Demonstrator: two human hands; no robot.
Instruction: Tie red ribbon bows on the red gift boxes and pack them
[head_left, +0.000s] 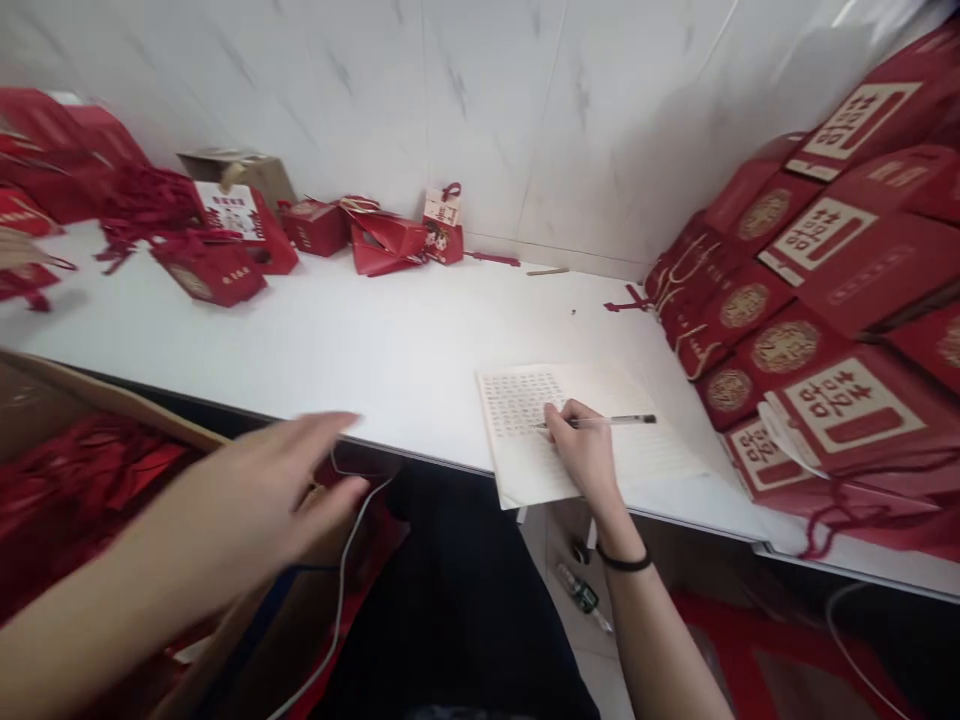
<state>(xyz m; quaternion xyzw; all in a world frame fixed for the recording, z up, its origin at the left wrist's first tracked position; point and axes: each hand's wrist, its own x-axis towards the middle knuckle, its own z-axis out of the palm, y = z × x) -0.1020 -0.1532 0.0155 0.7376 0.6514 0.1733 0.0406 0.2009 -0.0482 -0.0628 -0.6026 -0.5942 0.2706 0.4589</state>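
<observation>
My right hand grips a slim pen, its tip against a sheet of lined paper. Rows of small handwriting fill the upper left of that paper, which lies at the table's front edge and overhangs it slightly. A dark band circles my right wrist. My left hand, somewhat blurred, hovers in front of the table edge with fingers stretched out and thumb apart. Nothing shows in it, and it is away from the paper.
Red gift bags and boxes are stacked high on the right. Small red boxes and ribbons line the back left of the white table. Another person's hand is at the far left. A white cable hangs below.
</observation>
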